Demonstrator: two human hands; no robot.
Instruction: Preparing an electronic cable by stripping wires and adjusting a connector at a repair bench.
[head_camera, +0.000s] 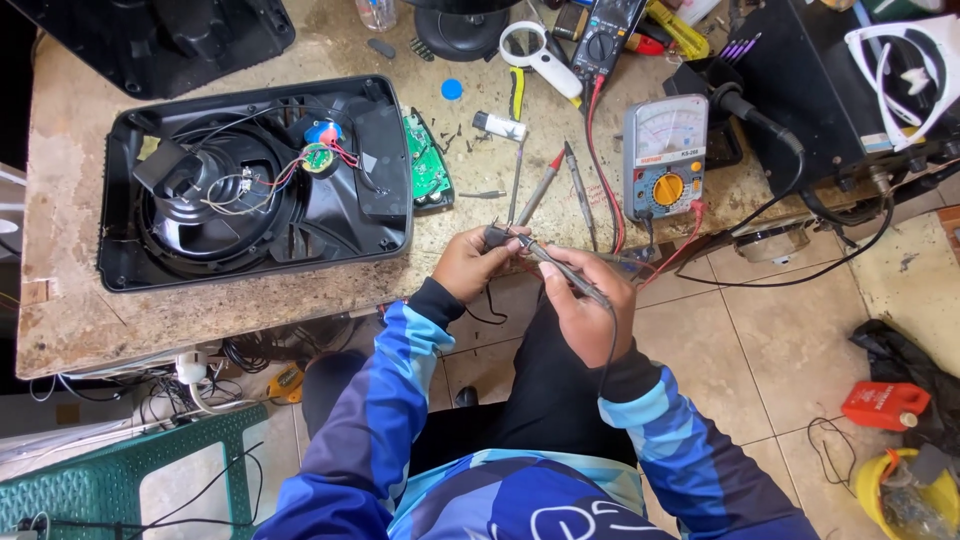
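Holding a thin black test probe (560, 268) just past the near edge of the worktable (70, 300), the right hand (590, 305) has its fingers clamped along the shaft, while the left hand (470, 262) pinches a small dark part (495, 236) at the probe's tip. Both hands hang over open floor tiles, free of the bench. Far left lies an opened speaker housing (255, 180); just right stands an analog meter (665, 155), with two loose probes (555, 185) between them.
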